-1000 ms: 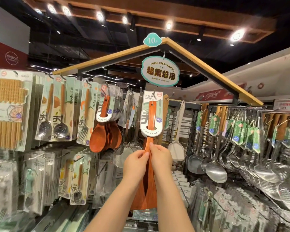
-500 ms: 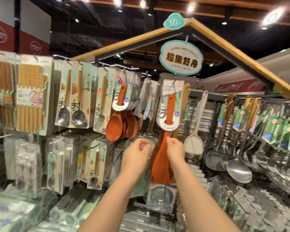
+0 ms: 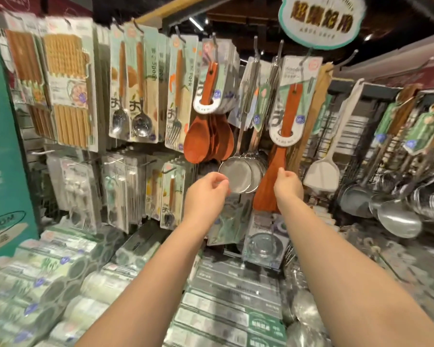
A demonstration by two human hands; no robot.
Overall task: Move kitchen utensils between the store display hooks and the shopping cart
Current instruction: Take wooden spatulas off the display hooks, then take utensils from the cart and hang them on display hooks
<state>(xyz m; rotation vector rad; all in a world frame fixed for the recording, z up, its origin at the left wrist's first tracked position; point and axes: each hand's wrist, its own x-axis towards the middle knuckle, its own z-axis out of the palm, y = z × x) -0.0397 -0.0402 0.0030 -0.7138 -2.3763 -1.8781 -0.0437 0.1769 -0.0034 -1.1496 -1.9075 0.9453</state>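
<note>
Left hand (image 3: 207, 190): fingers loosely curled, thumb and forefinger nearly meeting at the rim of the front one of the mesh strainers (image 3: 236, 176). Cannot tell whether it pinches the rim or only hovers in front of it.

Right hand (image 3: 288, 185): back towards the camera, fingers curled, one fingertip at the right edge of the wooden spatula (image 3: 267, 194). Touching or just beside it. A full grip cannot be confirmed.

The spatula hangs blade-down, its handle threaded through a backing card (image 3: 292, 78). The card sits on a display hook (image 3: 307, 56). The shopping cart is not in view.

Judgement: the step concerns this spatula at its hook, and neither hand has it firmly.

To take it off well:
- Close the right hand round the blade or lower handle, not just the edge.
- Bring the left hand up to the card.
- Raise the card along the hook until its hole clears the tip, then draw it towards the body.

Risks:
- The strainers hang just beside the spatula on the left, with the wooden spoons (image 3: 198, 141) beyond them. A sideways pull would probably set them swinging or snag the card.
- Pulling down on the blade alone could tear the card hole.
</note>
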